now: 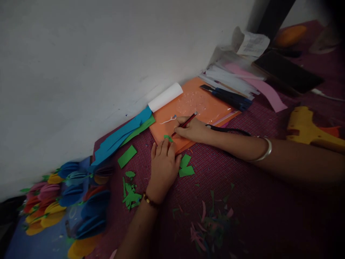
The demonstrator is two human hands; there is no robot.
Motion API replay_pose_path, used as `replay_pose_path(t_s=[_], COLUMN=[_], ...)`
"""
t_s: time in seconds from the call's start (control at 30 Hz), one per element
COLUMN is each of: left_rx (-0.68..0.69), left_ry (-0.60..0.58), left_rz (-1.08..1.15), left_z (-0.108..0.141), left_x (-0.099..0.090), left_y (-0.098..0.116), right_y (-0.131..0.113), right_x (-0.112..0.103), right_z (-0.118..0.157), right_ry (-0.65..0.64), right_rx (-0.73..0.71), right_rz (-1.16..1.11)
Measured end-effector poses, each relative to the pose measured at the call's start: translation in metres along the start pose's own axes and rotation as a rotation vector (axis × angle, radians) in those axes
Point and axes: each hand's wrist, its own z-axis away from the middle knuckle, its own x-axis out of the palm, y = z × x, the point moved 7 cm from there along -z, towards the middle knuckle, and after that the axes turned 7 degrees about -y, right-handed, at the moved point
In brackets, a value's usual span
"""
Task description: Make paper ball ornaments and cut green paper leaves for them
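My right hand [190, 128] is closed on a dark red and black pencil [188, 121], its lower end at a small green paper piece [168, 137] on the orange sheet [188, 104]. Flat beside it, my left hand [163, 163] has its fingertips at that green piece and its fingers extended, palm down. Green rectangles [186, 171] lie just right of my left hand, and another green rectangle [127, 156] rests to its left. A white Y-shaped pick [168, 119] lies on the orange sheet.
Blue strips [121, 135] and a white roll [165, 97] lie along the wall. Colourful paper ornaments [72, 194] fill the left. A blue cutter [229, 98], pink strip [261, 86], black phone [288, 71] and yellow glue gun [307, 127] are right. Paper scraps [210, 226] lie in front.
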Motion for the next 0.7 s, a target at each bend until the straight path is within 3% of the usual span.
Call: replay_pose_path(t_s=[0.5,0.7], left_rx=[-0.014,-0.017], left_ry=[-0.016,-0.013], left_rz=[-0.022,-0.038], left_z=[0.0003,0.0013], left_x=[-0.0011,-0.0004], left_y=[0.0027,0.0029], right_y=[-0.0105,-0.0056], right_x=[0.0014,0.0032], right_z=[0.0011,-0.0001], right_ry=[-0.014,-0.024], right_rx=[0.018,-0.034], right_rz=[0.152,0.046])
